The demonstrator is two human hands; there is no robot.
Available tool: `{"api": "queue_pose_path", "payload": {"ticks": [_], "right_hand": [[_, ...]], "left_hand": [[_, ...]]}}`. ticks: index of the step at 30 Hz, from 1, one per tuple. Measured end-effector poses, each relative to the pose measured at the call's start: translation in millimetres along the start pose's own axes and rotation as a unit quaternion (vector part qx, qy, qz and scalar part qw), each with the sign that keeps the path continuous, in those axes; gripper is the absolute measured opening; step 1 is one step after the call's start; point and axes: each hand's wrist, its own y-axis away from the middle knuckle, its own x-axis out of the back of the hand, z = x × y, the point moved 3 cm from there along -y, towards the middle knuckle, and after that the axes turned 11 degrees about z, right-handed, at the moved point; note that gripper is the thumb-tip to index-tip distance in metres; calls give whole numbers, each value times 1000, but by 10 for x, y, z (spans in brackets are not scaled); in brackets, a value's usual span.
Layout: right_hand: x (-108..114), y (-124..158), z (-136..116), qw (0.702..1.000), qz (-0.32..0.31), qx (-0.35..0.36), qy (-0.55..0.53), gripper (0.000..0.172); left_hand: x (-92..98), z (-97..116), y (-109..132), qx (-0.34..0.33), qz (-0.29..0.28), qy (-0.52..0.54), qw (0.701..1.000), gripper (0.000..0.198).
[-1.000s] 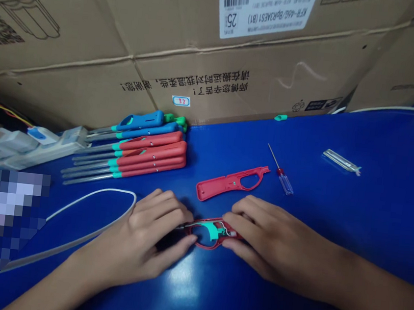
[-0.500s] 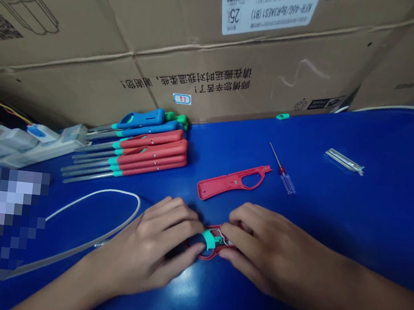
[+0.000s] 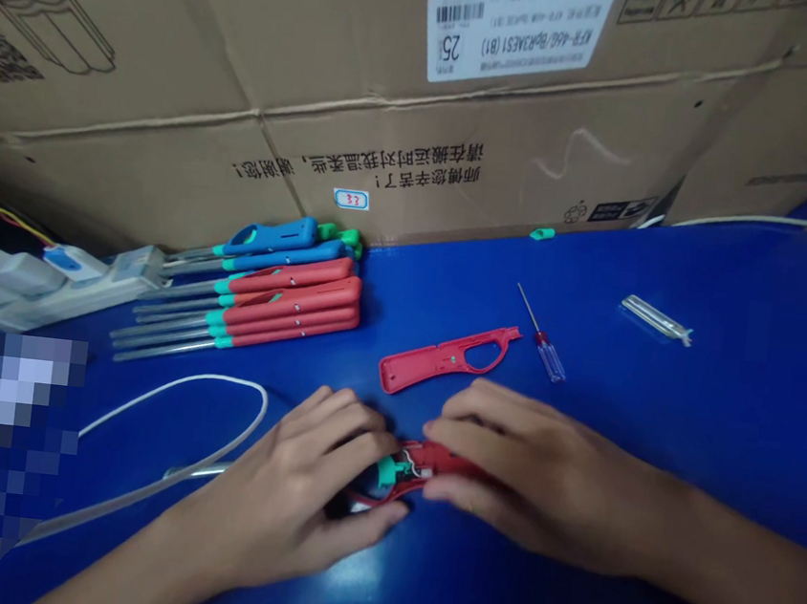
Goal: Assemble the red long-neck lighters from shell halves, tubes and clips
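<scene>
Taking the open red shell (image 3: 439, 459) as dial centre, 12 toward the carton (image 3: 419, 217).

At 9: seeing a metal tube (image 3: 202, 470) crossing the white cable (image 3: 265, 403); possibly snagging there if sliding the work sideways. Being unable to tell, behind the left hand (image 3: 314, 466), its join to the shell.

Centre, left: curling left fingers around the trigger end, pinching the rim, index over the green trigger (image 3: 385, 475). Risking unseating the trigger by pressing askew.

Centre, right: pinching the handle end between right hand (image 3: 522, 468) fingers and thumb. Risking pulling the exposed white wire (image 3: 411, 464) loose by dragging a fingertip across.

At 12 to 1: noting the loose red half (image 3: 426, 362), lying inner side up, near the right knuckles; possibly getting knocked by a careless lift.

Counting, left to right: one power strip (image 3: 87, 293) at 10; one white cable; one metal tube; at 10, two blue lighters (image 3: 273, 235) and at least three red lighters (image 3: 302, 303), not fixing the red total because of overlap; one green trigger; one open shell; one loose half; one green piece (image 3: 542, 234) at 1; one screwdriver (image 3: 550, 360) at 2; one clear packet (image 3: 654, 319) at 2.
</scene>
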Motion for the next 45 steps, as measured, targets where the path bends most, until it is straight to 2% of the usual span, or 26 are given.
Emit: {"api": "queue_pose_path", "payload": {"ticks": [2,4,6,8,10,13,17,19,21,23,27,29,32,37,41,45], "right_hand": [[215,-26,126,994,90,5,55,17],[505,-28,312,976,174,-5,128,17],[823,13,572,956,201,-70,204,18],[1103,117,900,935,149,-213,241,19],[1317,269,1204,902,103,-341,243,18],[1433,455,1528,877,34,-439,194,20],[1373,529,1690,860,-8,-485,159,17],[1326,507,1675,862,-6,-486,147,16],[1288,471,1618,867,9,-481,129,22],[1251,417,1527,885,47,-456,85,30],[1172,260,1253,920,199,-336,-19,44],[1082,178,1088,925,235,-295,-34,41],[870,60,836,933,214,-278,-86,29],[494,-25,529,932,93,-273,-219,28],[354,-7,459,938,74,-268,-207,22],[322,10,440,948,50,-268,-164,20]], "left_hand": [[-1,-31,21,3,3,-1,1000,23],[-1,-53,37,8,-2,-9,1000,25],[1,-60,44,8,-14,-14,1000,24],[10,-63,42,11,-19,-19,1000,24],[20,-64,37,9,-24,-24,999,25],[27,-60,29,-6,-36,-25,999,27],[39,-55,18,-20,-27,-29,999,27],[40,-51,13,-22,-22,-28,999,26],[34,-48,8,-19,-23,-24,999,25],[27,-43,7,-16,-22,-21,999,23],[28,-26,12,-13,-4,-6,1000,23],[33,-13,9,-14,7,6,1000,24],[39,6,-8,-13,11,27,1000,22],[36,18,-26,-8,3,31,999,18],[43,20,-11,-10,-1,33,999,18],[48,20,-13,-7,-4,34,999,18]]}}
